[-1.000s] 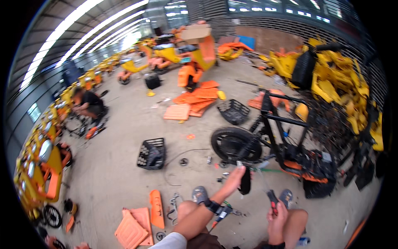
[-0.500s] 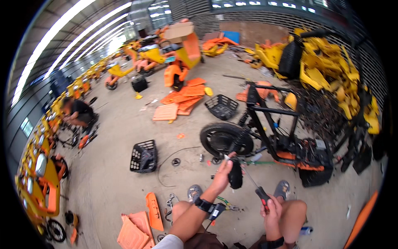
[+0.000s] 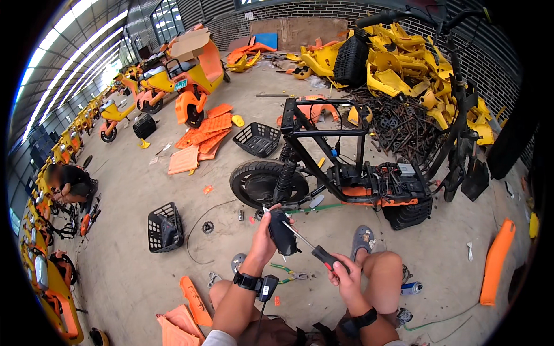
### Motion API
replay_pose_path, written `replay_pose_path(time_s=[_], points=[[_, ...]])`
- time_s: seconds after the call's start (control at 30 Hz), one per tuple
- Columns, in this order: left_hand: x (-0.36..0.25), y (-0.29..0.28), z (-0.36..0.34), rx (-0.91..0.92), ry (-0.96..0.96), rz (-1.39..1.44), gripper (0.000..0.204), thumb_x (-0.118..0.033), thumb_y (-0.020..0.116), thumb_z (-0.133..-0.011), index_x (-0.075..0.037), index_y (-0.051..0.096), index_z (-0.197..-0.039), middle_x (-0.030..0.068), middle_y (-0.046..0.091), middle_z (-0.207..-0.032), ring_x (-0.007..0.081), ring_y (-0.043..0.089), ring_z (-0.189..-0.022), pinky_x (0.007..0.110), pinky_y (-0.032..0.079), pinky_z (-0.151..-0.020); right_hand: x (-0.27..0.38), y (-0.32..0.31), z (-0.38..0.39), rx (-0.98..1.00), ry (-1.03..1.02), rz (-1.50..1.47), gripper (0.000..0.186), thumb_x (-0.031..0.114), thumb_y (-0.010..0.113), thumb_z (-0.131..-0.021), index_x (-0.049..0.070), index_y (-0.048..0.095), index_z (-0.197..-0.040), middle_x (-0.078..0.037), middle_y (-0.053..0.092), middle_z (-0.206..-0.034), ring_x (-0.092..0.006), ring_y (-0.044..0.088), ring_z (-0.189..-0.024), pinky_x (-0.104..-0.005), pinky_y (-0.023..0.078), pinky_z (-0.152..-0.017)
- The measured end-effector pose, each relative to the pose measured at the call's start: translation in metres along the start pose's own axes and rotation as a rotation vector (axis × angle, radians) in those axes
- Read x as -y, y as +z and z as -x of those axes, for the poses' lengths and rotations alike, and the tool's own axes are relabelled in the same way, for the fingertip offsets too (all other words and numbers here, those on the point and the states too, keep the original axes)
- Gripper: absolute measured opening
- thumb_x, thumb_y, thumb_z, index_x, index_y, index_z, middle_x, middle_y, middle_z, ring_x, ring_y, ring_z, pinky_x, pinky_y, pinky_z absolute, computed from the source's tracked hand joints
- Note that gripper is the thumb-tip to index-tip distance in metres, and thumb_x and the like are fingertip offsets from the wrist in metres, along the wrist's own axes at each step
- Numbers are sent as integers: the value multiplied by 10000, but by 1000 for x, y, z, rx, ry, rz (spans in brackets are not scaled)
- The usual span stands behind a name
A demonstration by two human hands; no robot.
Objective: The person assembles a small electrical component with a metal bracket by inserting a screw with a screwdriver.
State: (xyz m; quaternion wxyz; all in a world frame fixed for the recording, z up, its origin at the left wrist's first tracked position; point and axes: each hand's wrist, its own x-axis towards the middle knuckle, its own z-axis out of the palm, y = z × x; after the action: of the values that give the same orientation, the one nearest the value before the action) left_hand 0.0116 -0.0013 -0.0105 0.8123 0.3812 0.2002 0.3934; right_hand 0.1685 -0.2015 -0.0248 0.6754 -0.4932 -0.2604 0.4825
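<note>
Centrally, a seated person's bare left hand (image 3: 264,241) is curled closed around a black oblong part (image 3: 283,233), its exact kind unclear, raised above a concrete floor (image 3: 133,190). The right hand (image 3: 346,275) is wrapped firmly around the black-and-red handle of a screwdriver (image 3: 326,256), whose shaft slants up and left to the part's right side; whether the tip touches cannot be told. Green-handled pliers (image 3: 296,276) lie on the floor between the person's legs. Just beyond the hands stands a stripped black scooter frame (image 3: 323,133) with its rear wheel (image 3: 259,184). To the left sit a black plastic basket (image 3: 154,233) and a small toothed sprocket (image 3: 208,228). Yellow body panels (image 3: 389,78) are heaped at the floor's far right corner, before a brick wall (image 3: 323,10). Near the floor's left edge, a co-worker (image 3: 74,185) crouches beside a row of scooters (image 3: 55,297).
</note>
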Motion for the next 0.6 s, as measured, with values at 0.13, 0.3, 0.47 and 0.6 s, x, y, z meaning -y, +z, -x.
replay_pose_path(time_s=[0.13,0.3,0.47,0.6], points=[[-3,5,1,21,-16,61,604,-539,254,-1020,-119,311,-1450,190,637,-1041,327,652,-943,440,525,-852,0,0,1,11,-9,21,312,163,588,-951,-19,600,-1204,-34,604,-719,-34,462,-542,-177,345,-472],[-1,6,0,-13,-44,82,603,-542,227,-1022,-117,353,-1431,178,641,-1003,319,643,-925,430,525,-829,0,4,2,26,-26,51,316,163,592,-949,-17,598,-1208,-28,597,-713,-33,458,-542,-175,341,-474],[7,-9,-2,-107,-159,346,642,-553,173,-1021,-75,492,-1308,171,635,-978,318,629,-888,433,522,-806,-1,5,2,-13,-6,13,319,177,582,-953,-14,599,-1208,-28,593,-710,-41,450,-539,-180,332,-475],[8,-23,-4,-118,-169,488,697,-583,150,-1010,-46,493,-1291,186,616,-995,356,613,-908,468,522,-814,-3,3,-2,-34,-8,2,340,196,518,-976,-29,563,-1226,-72,576,-697,-86,437,-500,-220,348,-462]])
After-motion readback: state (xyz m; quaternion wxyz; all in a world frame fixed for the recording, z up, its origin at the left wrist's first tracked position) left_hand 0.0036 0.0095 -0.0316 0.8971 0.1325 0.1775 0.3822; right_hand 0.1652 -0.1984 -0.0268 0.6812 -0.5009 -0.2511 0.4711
